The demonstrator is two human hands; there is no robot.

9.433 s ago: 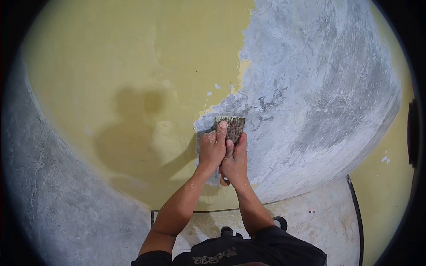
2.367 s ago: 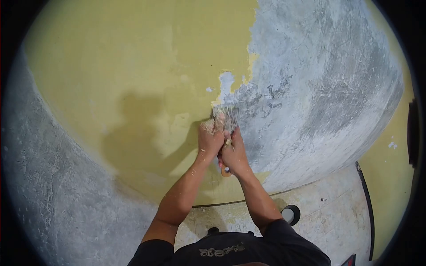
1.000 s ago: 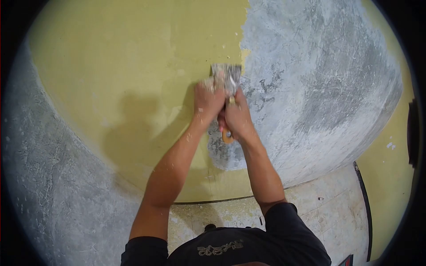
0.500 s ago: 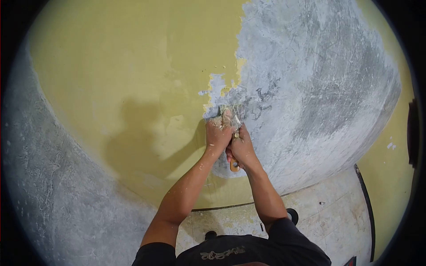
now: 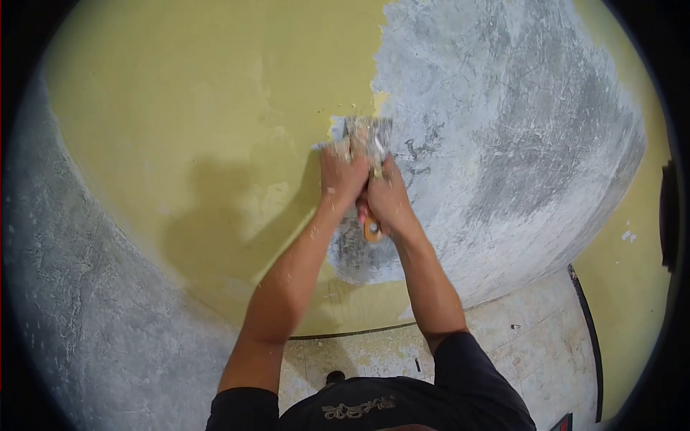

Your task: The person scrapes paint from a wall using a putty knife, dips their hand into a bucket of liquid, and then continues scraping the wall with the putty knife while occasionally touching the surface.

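Observation:
Both of my hands are on a scraper [image 5: 379, 128] with a wide metal blade and an orange-brown handle end that has a hole. Its blade lies against the wall at the ragged border of the yellow paint [image 5: 287, 108]. My right hand [image 5: 390, 192] is closed around the handle. Pressed in from the left, my left hand [image 5: 343, 172] is closed with its fingers on the blade; motion blurs them somewhat. Pale paint flakes cling to both hands and the left forearm. Bare grey plaster [image 5: 460, 165] spreads to the right of the scraper and below it.
Another grey, scraped wall [image 5: 108, 287] curves along the left. Tiled floor [image 5: 532, 337] below is strewn with paint chips, and a dark skirting strip [image 5: 593, 337] runs along its right side. A dark brown object [image 5: 670, 215] is at the right edge.
Both hands have pushed the scraper upward along the wall, from the lower grey patch to the paint edge above. More bare grey plaster shows below the hands.

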